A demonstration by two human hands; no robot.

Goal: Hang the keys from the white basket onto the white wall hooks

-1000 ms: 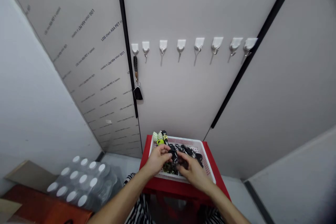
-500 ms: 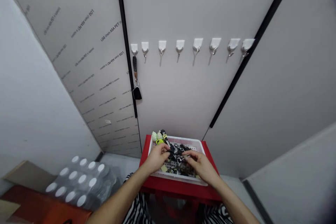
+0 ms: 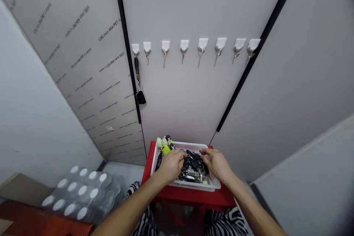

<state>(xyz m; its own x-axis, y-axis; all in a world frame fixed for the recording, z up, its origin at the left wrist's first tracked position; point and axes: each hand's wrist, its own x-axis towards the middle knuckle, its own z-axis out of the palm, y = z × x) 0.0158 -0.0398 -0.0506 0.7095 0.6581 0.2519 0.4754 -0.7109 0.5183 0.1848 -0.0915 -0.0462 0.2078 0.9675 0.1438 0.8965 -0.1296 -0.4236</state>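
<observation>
My left hand [image 3: 171, 166] reaches over the middle-left of a white plastic basket [image 3: 190, 187], its thumb and forefinger apart above a heap of keys [image 3: 193, 171]. Opposite it, my right hand [image 3: 218, 164] hovers at the basket's right side, fingers curved and apart, close to some dark key fobs [image 3: 195, 159]. I see nothing plainly gripped by either one, though the fingertips partly blend with the dark pile. A lime-green key charm [image 3: 165, 150] and a black strap with yellow print [image 3: 169, 140] lie at the back left corner. My left wrist and hand hide part of the contents.
The basket stands on a red stool [image 3: 193, 196] between my knees. White hooks [image 3: 184, 46] line the wall ahead; a braided strap with a black fob [image 3: 141, 97] hangs from the leftmost. Packed bottles [image 3: 83, 190] and an orange box [image 3: 47, 223] are at lower left.
My hands have moved apart, the right one rightward. The black strap stretched between them has left their fingers, and the keys in the middle now show. The view has shifted slightly.
</observation>
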